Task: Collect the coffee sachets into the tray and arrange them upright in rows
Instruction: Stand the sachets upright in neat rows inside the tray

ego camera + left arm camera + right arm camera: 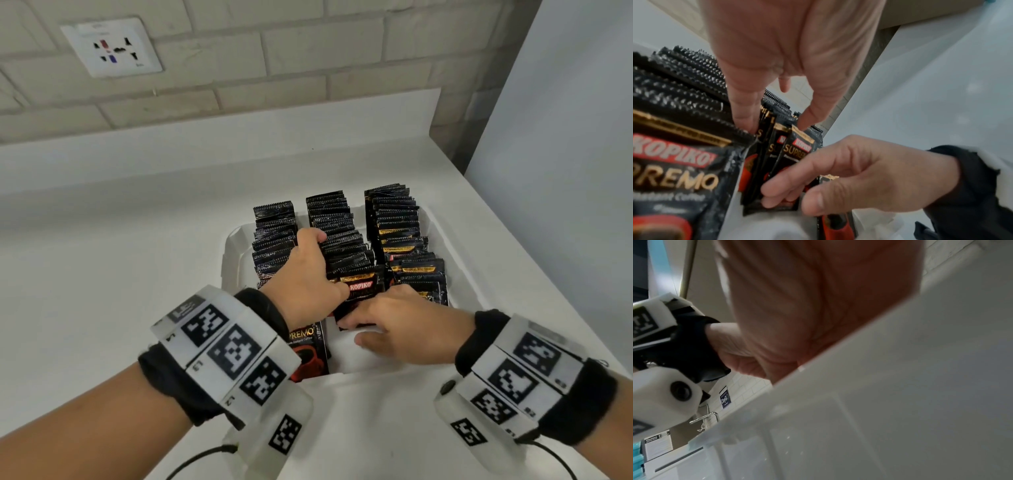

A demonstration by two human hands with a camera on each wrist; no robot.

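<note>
White countertop [137, 212] backed by low white upstand, pale brick-tiled wall [308, 51] above. White socket plate [111, 46] mounted on wall at left. Plain white panel [565, 120] seen at right. Even, soft light.

Wall socket [111, 48] on brick wall [274, 58] (white counter [102, 257] below)

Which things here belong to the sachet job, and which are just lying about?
Job:
- white tray
- upright rows of coffee sachets
- sachets both hands hold at the middle row's near end
- sachet lying flat in the tray
- left hand
- right hand

Just there:
- wall socket
- white counter
- brick wall
</note>
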